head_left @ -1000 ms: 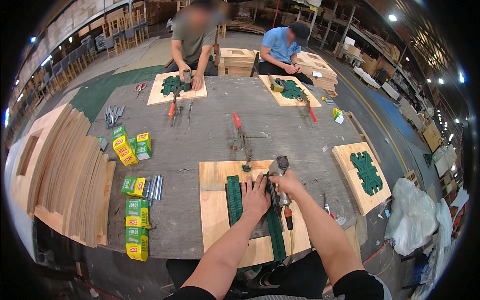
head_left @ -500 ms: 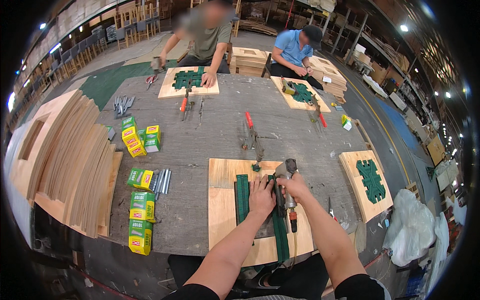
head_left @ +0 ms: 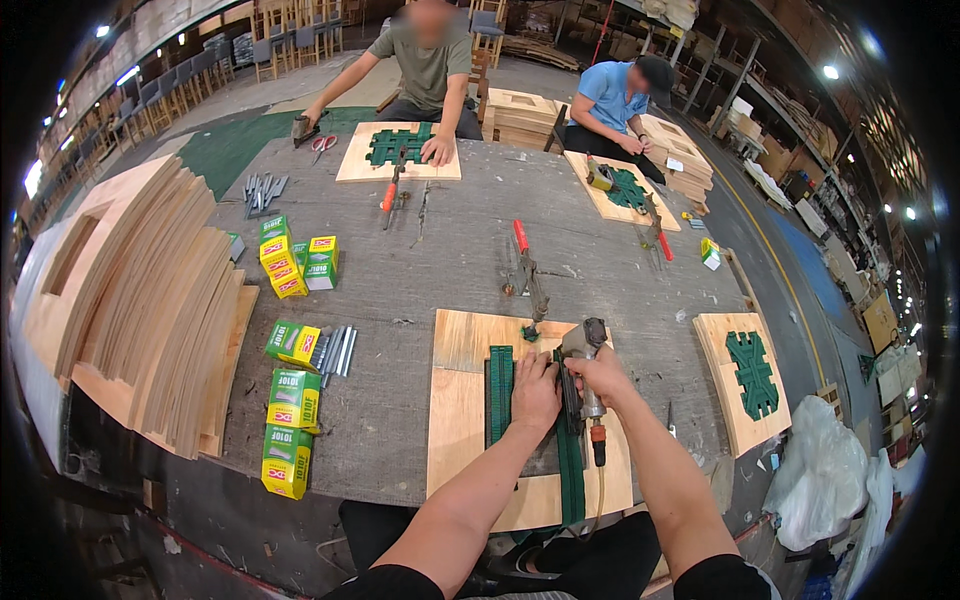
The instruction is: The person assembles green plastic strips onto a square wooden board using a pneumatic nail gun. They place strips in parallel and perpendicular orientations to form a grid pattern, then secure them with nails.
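Observation:
A pale wooden board (head_left: 458, 440) with a cut-out in its middle lies before me at the table's near edge. Two green webbing strips run lengthwise over it: a shorter left strip (head_left: 498, 400) and a longer right strip (head_left: 571, 485) that reaches past the board's near edge. Between them my left hand (head_left: 537, 395) presses down, fingers stretched and slightly apart, fingertips beside the right strip. My right hand (head_left: 602, 378) is wrapped round a grey air staple gun (head_left: 577, 344), whose dark magazine lies along the right strip. The gun's nose is hidden.
A toggle clamp (head_left: 533, 285) with a red handle stands at the board's far edge. Yellow-green boxes (head_left: 292, 400) and loose staple strips (head_left: 340, 350) lie left, beside stacked wooden boards (head_left: 150, 330). A webbed board (head_left: 745, 385) lies right. Two people work across the table (head_left: 420, 270).
The whole view has shifted slightly, with the table appearing farther right. My hands and the staple gun keep nearly the same place on the board. The far-left person's tool has moved away from their board.

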The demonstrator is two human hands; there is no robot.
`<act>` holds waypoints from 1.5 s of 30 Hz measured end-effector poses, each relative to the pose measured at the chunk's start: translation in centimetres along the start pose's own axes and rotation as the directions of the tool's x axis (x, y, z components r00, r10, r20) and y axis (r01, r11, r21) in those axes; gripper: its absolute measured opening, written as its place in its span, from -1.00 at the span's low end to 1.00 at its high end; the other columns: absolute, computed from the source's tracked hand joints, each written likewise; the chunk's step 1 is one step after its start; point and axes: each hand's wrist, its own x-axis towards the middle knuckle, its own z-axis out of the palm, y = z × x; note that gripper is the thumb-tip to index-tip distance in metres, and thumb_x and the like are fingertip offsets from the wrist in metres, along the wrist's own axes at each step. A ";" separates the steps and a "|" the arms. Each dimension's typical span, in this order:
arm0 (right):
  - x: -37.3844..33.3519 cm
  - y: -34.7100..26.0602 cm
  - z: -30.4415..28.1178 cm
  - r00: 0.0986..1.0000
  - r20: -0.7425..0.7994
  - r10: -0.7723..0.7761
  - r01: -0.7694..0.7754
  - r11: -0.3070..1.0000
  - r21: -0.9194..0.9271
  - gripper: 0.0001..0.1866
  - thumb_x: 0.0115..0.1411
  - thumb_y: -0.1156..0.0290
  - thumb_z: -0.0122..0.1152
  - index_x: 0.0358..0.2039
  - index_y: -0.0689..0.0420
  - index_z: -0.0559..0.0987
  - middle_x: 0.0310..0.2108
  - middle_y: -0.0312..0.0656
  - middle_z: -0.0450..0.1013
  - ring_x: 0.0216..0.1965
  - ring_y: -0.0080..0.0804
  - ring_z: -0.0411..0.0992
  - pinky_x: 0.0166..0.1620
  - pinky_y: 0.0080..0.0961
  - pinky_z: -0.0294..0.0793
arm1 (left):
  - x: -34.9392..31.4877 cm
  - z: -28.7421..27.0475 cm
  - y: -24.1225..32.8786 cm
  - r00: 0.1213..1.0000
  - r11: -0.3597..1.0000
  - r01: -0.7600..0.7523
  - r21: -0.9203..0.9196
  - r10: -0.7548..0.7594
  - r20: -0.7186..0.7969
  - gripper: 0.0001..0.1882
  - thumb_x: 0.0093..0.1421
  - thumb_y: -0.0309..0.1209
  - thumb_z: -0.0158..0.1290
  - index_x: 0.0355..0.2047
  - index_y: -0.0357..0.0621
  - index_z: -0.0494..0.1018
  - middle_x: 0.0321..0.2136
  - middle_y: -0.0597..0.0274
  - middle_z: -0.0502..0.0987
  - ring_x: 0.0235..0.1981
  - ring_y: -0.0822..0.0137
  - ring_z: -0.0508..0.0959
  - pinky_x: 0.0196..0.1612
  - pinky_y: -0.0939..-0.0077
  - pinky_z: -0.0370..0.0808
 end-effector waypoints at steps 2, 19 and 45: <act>0.1 -0.2 -0.3 1.000 0.008 0.015 -0.015 0.999 -0.036 -0.80 0.21 0.48 0.34 -0.19 0.21 0.53 -0.46 -0.25 0.49 -0.62 -0.52 0.40 -0.59 -0.45 0.43 | -0.1 0.2 0.3 1.000 1.000 -0.005 -0.017 0.005 -0.009 -0.61 0.18 -0.46 0.17 0.04 -0.23 0.57 0.21 0.00 0.43 0.38 -0.07 0.27 0.48 0.03 0.12; -0.2 0.6 -1.2 0.999 -0.034 0.003 -0.005 0.999 -0.048 -0.82 0.19 0.51 0.34 -0.23 0.25 0.55 -0.47 -0.24 0.50 -0.64 -0.50 0.40 -0.62 -0.44 0.40 | 0.1 0.0 0.3 0.996 0.998 -0.041 -0.055 0.036 -0.087 -0.70 0.10 -0.54 0.24 -0.14 -0.33 0.52 0.10 -0.09 0.44 0.30 -0.15 0.31 0.41 -0.01 0.21; -0.3 10.3 -18.3 0.953 -0.080 0.291 -0.252 0.914 0.319 -0.65 0.27 0.27 0.37 -0.07 0.23 0.56 -0.31 -0.12 0.54 -0.44 -0.29 0.55 -0.44 -0.32 0.58 | 0.1 0.2 1.0 1.000 0.994 -0.002 0.112 0.001 0.008 -0.61 0.25 -0.19 0.23 -0.31 -0.36 0.48 0.37 -0.27 0.17 0.43 -0.28 0.11 0.48 -0.08 0.03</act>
